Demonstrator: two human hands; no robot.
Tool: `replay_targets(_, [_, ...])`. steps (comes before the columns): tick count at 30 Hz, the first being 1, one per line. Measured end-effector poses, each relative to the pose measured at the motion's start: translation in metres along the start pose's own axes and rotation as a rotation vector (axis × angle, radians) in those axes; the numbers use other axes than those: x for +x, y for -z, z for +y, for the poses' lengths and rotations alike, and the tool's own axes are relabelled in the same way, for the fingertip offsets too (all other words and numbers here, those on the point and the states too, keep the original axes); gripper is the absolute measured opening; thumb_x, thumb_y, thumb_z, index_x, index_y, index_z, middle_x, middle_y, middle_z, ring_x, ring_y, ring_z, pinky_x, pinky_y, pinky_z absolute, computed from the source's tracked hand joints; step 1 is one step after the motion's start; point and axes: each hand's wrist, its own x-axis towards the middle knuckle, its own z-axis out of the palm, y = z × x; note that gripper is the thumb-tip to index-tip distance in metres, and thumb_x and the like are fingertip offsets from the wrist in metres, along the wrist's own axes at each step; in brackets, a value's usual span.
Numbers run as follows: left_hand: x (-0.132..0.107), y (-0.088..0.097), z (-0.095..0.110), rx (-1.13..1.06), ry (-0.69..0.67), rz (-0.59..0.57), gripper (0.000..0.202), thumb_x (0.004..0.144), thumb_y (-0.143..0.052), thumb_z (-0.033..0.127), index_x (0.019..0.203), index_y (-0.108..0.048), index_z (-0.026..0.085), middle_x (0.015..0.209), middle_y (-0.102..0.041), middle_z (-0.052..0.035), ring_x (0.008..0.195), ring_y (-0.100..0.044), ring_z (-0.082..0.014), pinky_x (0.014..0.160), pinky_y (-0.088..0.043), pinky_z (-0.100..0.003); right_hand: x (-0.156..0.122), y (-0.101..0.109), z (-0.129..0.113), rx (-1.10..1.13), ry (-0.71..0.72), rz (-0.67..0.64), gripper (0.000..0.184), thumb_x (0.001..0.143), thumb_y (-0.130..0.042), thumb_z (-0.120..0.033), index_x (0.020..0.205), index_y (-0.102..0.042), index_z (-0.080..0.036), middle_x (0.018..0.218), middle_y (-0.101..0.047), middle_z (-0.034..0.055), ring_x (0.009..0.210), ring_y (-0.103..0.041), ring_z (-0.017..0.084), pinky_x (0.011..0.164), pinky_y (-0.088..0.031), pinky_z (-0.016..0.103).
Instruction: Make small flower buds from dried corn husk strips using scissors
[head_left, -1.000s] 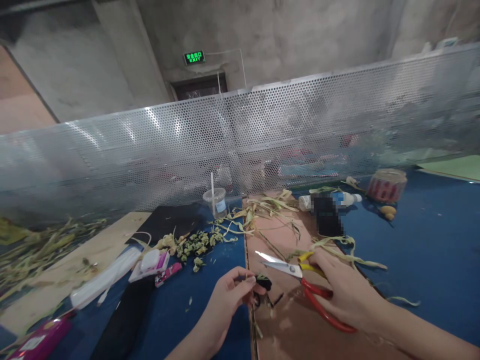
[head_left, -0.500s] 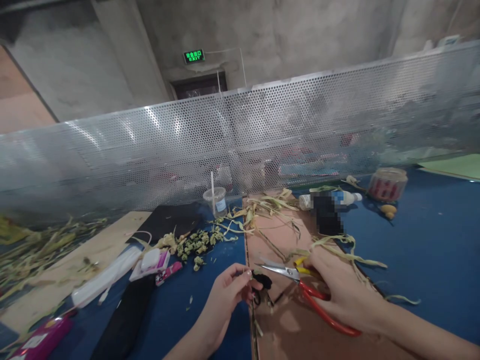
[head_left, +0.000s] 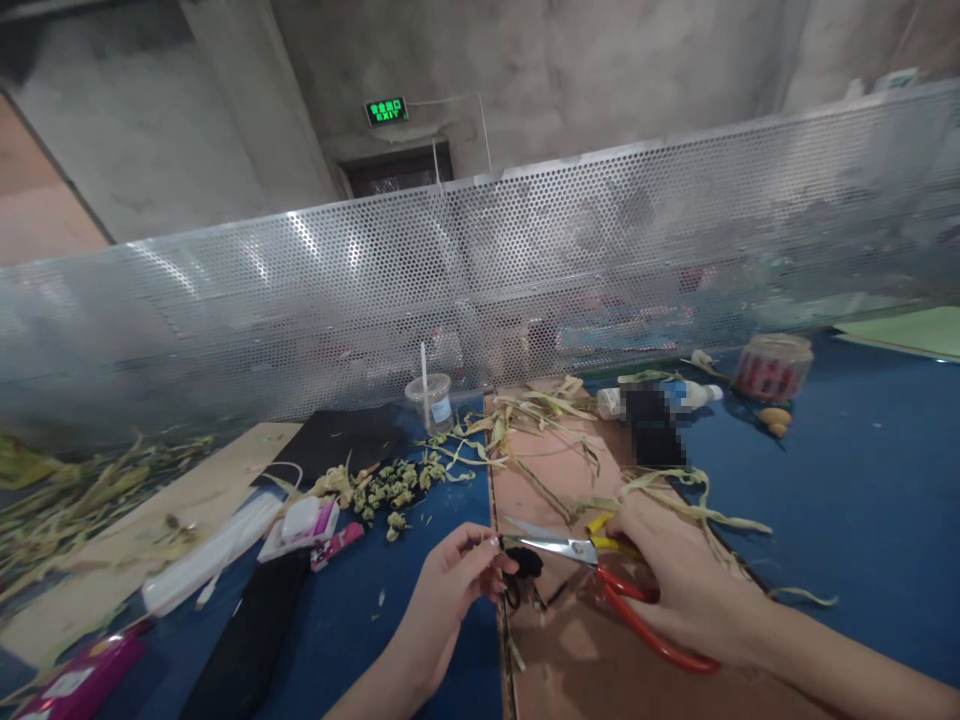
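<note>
My right hand (head_left: 667, 575) grips a pair of scissors (head_left: 574, 548) with red handles and a yellow piece near the pivot. The blades point left and stand slightly apart, their tips close to my left fingers. Thumb and fingers of my left hand (head_left: 454, 590) are pinched together; what lies between them is too small to make out. Just right of those fingertips is a dark, bunched item (head_left: 525, 562), above or on the pinkish-brown cardboard (head_left: 585, 650). Dry, pale leaf strips (head_left: 540, 410) lie farther up the board.
Left of centre sits a pile of small greenish knotted pieces (head_left: 390, 490). Behind it stands a plastic cup with a straw (head_left: 430, 405). A bottle (head_left: 694, 395) and a jar (head_left: 774, 368) are at the right. A perforated metal panel (head_left: 375, 290) closes off the back.
The scissors have shifted slightly left, bringing the blades nearer my left fingertips. My left hand stays almost in place, still pinched.
</note>
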Motion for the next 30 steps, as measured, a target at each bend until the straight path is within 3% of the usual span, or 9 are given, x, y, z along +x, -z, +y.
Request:
replay_targets(14, [-0.0005, 0.0013, -0.0007, 0.083, 0.002, -0.034, 0.016, 0.077, -0.058, 0.027, 0.084, -0.057, 0.013, 0.067, -0.064, -0.0046, 0.055, -0.050, -0.0085, 0.054, -0.037, -0.021, 0.0016, 0.0041, -0.0033, -0.003, 0.027, -0.029, 0.022, 0.069, -0.057, -0.031, 0.089, -0.052, -0.024, 0.089, -0.057, 0.0050, 0.080, -0.051, 0.022, 0.066, -0.037, 0.030])
replay_targets(30, [-0.0013, -0.0004, 0.0012, 0.092, 0.004, -0.018, 0.017, 0.075, -0.060, 0.027, 0.082, -0.056, 0.012, 0.068, -0.065, -0.0051, 0.052, -0.050, -0.0079, 0.053, -0.037, -0.021, 0.0018, 0.0007, -0.0021, -0.039, 0.023, 0.005, 0.021, 0.068, -0.058, -0.034, 0.086, -0.053, -0.025, 0.083, -0.059, 0.0037, 0.074, -0.052, 0.020, 0.061, -0.036, 0.027])
